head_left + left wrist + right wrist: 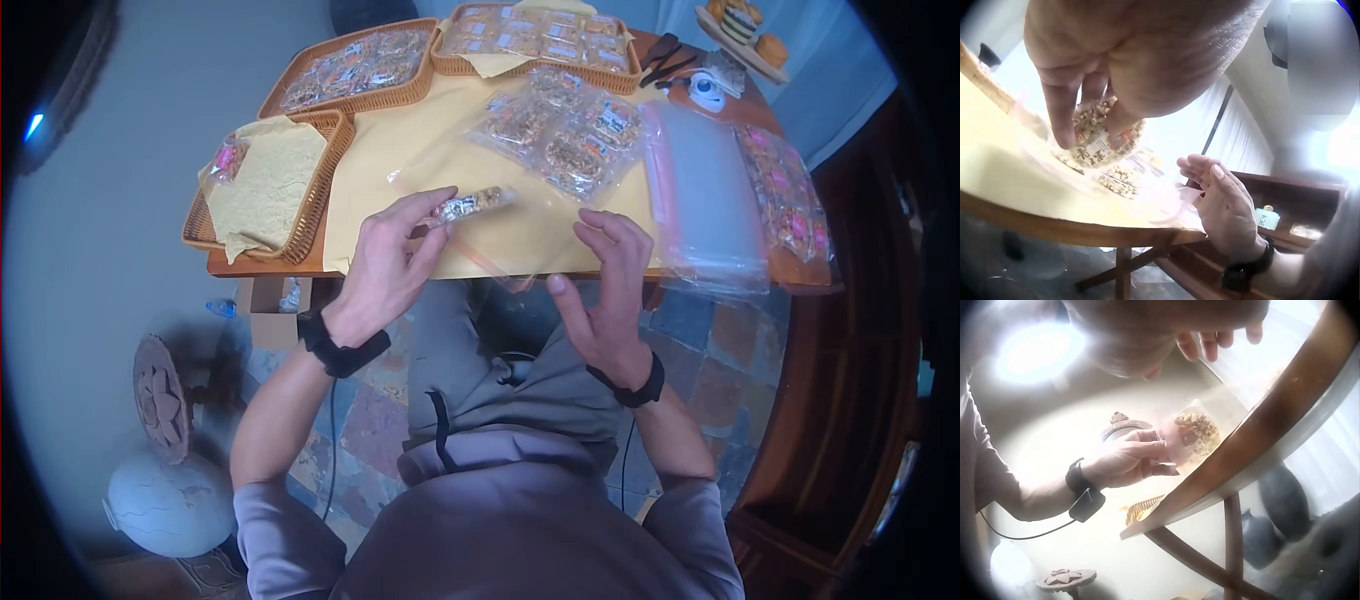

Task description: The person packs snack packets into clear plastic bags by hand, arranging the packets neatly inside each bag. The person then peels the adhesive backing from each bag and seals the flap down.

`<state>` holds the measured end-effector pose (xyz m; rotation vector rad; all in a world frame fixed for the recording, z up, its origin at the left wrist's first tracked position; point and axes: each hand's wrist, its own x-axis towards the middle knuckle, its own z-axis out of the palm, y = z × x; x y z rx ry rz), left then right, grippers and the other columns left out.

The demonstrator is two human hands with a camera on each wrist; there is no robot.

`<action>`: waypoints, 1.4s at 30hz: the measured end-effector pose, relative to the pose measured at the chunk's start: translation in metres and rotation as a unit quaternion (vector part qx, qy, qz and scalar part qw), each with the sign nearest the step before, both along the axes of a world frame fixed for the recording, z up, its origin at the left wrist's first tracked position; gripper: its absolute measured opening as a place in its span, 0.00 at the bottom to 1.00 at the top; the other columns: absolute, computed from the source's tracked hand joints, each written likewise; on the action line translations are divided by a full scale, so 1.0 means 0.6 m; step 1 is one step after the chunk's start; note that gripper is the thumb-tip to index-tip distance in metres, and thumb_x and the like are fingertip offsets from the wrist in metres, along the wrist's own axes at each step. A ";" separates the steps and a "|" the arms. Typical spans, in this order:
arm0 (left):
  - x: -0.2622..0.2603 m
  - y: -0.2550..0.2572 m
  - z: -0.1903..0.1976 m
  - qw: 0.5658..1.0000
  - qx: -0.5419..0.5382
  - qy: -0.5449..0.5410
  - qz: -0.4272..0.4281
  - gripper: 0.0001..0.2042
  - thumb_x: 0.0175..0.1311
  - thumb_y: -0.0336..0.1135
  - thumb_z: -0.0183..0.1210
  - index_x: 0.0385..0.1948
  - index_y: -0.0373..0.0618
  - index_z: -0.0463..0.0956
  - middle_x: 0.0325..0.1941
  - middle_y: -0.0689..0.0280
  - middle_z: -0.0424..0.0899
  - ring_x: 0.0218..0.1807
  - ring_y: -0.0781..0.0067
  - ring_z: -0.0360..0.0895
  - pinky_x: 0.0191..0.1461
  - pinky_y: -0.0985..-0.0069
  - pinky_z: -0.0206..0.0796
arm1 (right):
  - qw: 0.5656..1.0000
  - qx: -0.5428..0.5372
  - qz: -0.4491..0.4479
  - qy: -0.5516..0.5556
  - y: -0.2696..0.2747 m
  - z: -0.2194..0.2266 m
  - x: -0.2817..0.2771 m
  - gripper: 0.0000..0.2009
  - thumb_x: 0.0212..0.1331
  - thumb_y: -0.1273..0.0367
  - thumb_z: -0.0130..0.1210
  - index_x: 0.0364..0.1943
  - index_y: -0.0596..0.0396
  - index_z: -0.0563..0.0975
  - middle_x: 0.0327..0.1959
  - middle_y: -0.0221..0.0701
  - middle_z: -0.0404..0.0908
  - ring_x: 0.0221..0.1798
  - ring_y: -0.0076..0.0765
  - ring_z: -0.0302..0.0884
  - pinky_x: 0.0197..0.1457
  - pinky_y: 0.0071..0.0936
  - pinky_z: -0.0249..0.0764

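Observation:
My left hand grips a round nut cluster in clear wrapping with a printed label, just over the yellow cloth. Nuts and dark lettering show between the fingers in the left wrist view, where the left hand holds the wrapped cluster from above. Palm facing inward, my right hand is held at the table's front edge with loosely bent fingers and nothing in its grasp. Between the hands, a clear plastic bag with a reddish strip lies at the edge. Several similar wrapped clusters sit beyond.
At the right lie a stack of clear bags and pink-labelled packs. A cloth-lined wicker basket with one pack stands at the left. Two filled baskets line the back, near dark tongs.

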<state>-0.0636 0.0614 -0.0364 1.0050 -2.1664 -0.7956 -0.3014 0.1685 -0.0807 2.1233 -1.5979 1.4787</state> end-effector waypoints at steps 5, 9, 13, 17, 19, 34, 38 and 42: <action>-0.001 -0.012 -0.030 0.997 -0.079 -0.001 0.014 0.18 0.67 0.22 0.58 0.59 0.35 0.78 0.55 0.50 0.85 0.54 0.57 0.85 0.59 0.67 0.78 | 1.000 0.017 0.009 -0.008 0.004 -0.011 0.011 0.27 0.56 0.70 0.68 0.60 0.62 0.72 0.64 0.45 0.71 0.66 0.58 0.64 0.69 0.51 0.63; -0.001 -0.013 -0.024 0.987 -0.157 -0.034 -0.030 0.18 0.65 0.20 0.58 0.57 0.35 0.78 0.56 0.49 0.84 0.57 0.50 0.82 0.63 0.64 0.74 | 1.000 0.025 -0.002 -0.005 0.006 -0.020 0.009 0.27 0.56 0.70 0.68 0.60 0.62 0.73 0.64 0.45 0.71 0.66 0.58 0.64 0.69 0.51 0.63; -0.013 -0.029 -0.032 0.977 -0.201 -0.041 -0.054 0.19 0.63 0.20 0.59 0.57 0.35 0.78 0.58 0.49 0.83 0.59 0.46 0.80 0.62 0.61 0.75 | 0.999 0.029 -0.021 -0.004 0.009 -0.026 0.002 0.26 0.56 0.70 0.68 0.59 0.62 0.73 0.64 0.44 0.72 0.66 0.57 0.65 0.69 0.51 0.63; -0.026 -0.042 -0.033 0.967 -0.240 -0.074 -0.038 0.19 0.62 0.21 0.61 0.57 0.36 0.78 0.59 0.49 0.81 0.62 0.44 0.78 0.64 0.59 0.73 | 0.999 0.031 -0.044 0.003 0.008 -0.031 -0.004 0.26 0.57 0.69 0.67 0.59 0.61 0.73 0.64 0.44 0.72 0.66 0.57 0.65 0.69 0.51 0.63; -0.035 -0.050 -0.042 0.954 -0.262 -0.145 -0.009 0.20 0.64 0.23 0.61 0.59 0.34 0.76 0.62 0.47 0.79 0.66 0.43 0.74 0.68 0.58 0.71 | 0.998 0.033 -0.049 0.003 0.008 -0.031 -0.008 0.26 0.56 0.69 0.68 0.59 0.61 0.73 0.64 0.44 0.72 0.66 0.57 0.65 0.69 0.51 0.63; -0.058 -0.045 -0.087 0.970 -0.211 -0.116 0.045 0.24 0.68 0.34 0.58 0.63 0.29 0.69 0.73 0.37 0.64 0.75 0.33 0.59 0.77 0.52 0.56 | 0.998 0.000 -0.062 0.001 -0.061 -0.033 -0.041 0.22 0.59 0.73 0.65 0.57 0.60 0.75 0.60 0.45 0.77 0.65 0.53 0.70 0.71 0.46 0.63; -0.058 -0.044 -0.089 0.970 -0.211 -0.107 0.048 0.26 0.68 0.35 0.59 0.65 0.29 0.67 0.73 0.37 0.64 0.75 0.33 0.58 0.77 0.53 0.56 | 0.996 -0.008 -0.089 -0.021 -0.057 -0.038 -0.036 0.20 0.61 0.75 0.64 0.57 0.61 0.76 0.61 0.43 0.77 0.66 0.50 0.71 0.71 0.43 0.64; -0.055 -0.043 -0.090 0.972 -0.205 -0.103 0.048 0.27 0.68 0.36 0.58 0.66 0.29 0.67 0.74 0.38 0.63 0.75 0.33 0.58 0.77 0.53 0.56 | 0.992 -0.010 -0.070 -0.108 -0.061 -0.046 -0.037 0.19 0.62 0.75 0.63 0.57 0.61 0.76 0.60 0.43 0.78 0.66 0.48 0.71 0.72 0.42 0.64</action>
